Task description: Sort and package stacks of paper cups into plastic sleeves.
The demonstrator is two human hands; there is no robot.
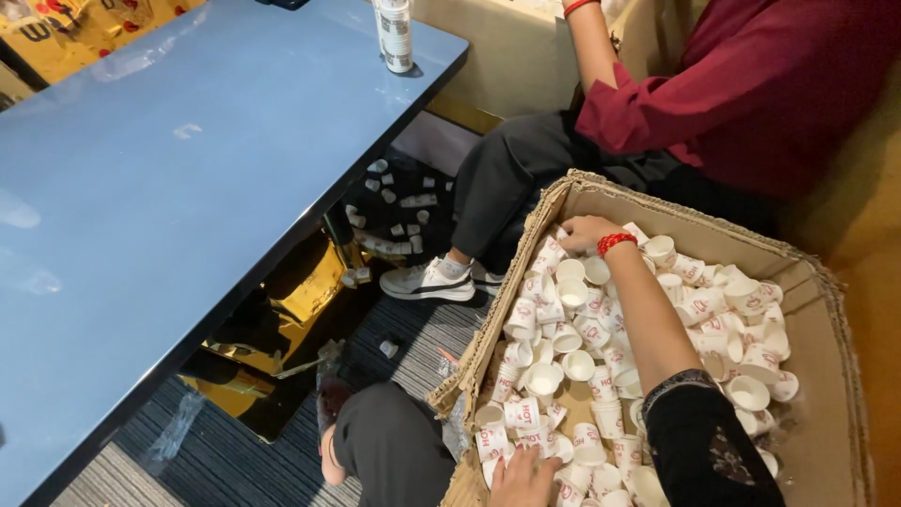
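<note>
While the right hand reaches to the far edge of the cardboard box, fingers curled onto the small paper cups, the left hand lies spread on cups at the near edge. The heap stretches between both hands, nearer the left.

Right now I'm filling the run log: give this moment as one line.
left hand: on paper cups | right hand: among cups at far corner | cardboard box: full | second person: seated beside
</note>
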